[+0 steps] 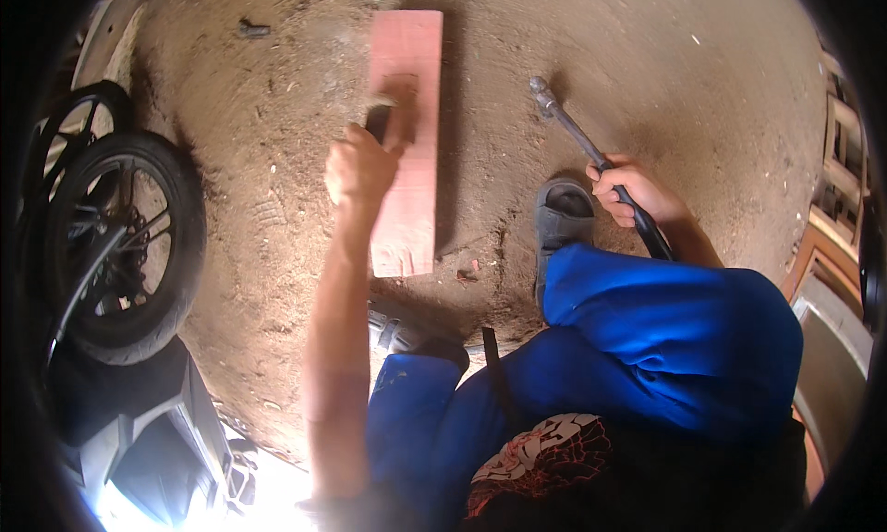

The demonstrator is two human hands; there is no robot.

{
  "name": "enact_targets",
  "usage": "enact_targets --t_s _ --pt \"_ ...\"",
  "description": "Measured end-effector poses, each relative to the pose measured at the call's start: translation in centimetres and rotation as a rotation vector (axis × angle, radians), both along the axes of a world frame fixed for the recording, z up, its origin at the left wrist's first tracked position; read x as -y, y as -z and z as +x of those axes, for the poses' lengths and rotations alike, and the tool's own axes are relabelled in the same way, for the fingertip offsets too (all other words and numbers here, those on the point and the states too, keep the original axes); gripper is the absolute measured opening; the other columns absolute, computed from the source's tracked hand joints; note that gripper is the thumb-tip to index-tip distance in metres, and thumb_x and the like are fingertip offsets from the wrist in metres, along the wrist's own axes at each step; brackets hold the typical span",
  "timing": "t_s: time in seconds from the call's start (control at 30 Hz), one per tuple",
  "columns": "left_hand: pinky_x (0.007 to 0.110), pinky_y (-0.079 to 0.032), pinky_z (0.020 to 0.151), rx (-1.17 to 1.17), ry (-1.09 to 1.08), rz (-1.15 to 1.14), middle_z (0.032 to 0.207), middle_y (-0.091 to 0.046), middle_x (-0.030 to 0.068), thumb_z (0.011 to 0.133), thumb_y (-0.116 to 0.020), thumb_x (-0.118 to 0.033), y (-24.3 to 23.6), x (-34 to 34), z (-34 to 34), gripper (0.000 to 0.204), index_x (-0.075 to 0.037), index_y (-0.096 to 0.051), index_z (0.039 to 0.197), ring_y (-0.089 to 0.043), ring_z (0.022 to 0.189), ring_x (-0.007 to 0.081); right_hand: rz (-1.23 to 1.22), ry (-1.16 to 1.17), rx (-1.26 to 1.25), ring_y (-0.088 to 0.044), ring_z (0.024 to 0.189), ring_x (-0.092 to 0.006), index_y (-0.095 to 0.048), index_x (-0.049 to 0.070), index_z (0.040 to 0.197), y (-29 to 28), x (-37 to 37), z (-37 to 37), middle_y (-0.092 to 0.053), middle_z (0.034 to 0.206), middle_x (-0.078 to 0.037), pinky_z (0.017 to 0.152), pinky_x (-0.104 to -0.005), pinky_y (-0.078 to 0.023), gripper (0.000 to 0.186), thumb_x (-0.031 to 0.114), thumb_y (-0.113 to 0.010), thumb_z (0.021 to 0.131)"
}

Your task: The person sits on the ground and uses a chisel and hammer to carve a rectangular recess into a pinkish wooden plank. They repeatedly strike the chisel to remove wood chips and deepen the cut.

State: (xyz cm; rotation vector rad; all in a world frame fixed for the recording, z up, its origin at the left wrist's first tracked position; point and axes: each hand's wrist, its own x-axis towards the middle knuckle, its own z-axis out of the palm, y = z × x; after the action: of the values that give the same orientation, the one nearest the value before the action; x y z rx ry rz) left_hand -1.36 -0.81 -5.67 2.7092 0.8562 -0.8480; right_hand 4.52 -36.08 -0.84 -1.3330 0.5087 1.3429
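In the head view, your left hand (360,170) is closed around a dark piece (378,122), gripped over the left edge of a reddish wooden board (407,195). The far end of that dark piece shows a pale tip just beyond your fingers, but it is blurred, so you cannot tell exactly what it is, nor whether it touches the wood. The board lies on the bare earth ground (499,33), under and to the right of your left grip, its long side running away from you; one end reaches beyond your knuckles and the other comes back beside your forearm.

Your right hand (639,188) is wrapped around the black handle of a hammer (577,136). The metal head points away and to the left of that grip, apart from the board, and the butt of the handle sticks out behind your fingers, toward your knee.

Just left of your right grip is a dark sandal (564,213) on one foot; nearer your body than both hands are your blue trousers (665,347). Well to the left of your left grip stands a black spoked wheel (125,245). Beyond that grip, farther left, lies a small dark object (254,30).
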Motion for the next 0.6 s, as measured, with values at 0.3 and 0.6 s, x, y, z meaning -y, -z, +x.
enact_targets --t_s 0.3,0.6 --pt "0.045 -0.057 0.064 0.036 -0.058 -0.297 0.086 -0.069 0.0283 0.086 -0.074 -0.030 0.9 5.4 -8.9 0.047 0.012 -0.064 0.105 -0.072 0.078 0.0356 -0.032 0.036 0.077 -0.039 0.040 -0.0060 -0.050 0.011 0.092 -0.5 -1.9 -0.4 -0.045 0.063 0.003 0.034 -0.0254 -0.030 0.007 0.008 -0.054 0.088" --pt "0.036 -0.054 0.068 -0.225 0.204 -0.994 0.090 -0.071 0.0102 0.089 -0.071 -0.021 -1.4 4.5 -10.4 0.028 -0.005 -0.069 0.112 -0.066 0.074 0.0173 0.133 -0.060 0.017 -0.042 0.038 -0.0098 -0.049 0.005 0.091 2.2 -2.1 -1.3 -0.044 0.058 -0.001 0.033 -0.0281 -0.032 0.011 0.004 -0.055 0.083"
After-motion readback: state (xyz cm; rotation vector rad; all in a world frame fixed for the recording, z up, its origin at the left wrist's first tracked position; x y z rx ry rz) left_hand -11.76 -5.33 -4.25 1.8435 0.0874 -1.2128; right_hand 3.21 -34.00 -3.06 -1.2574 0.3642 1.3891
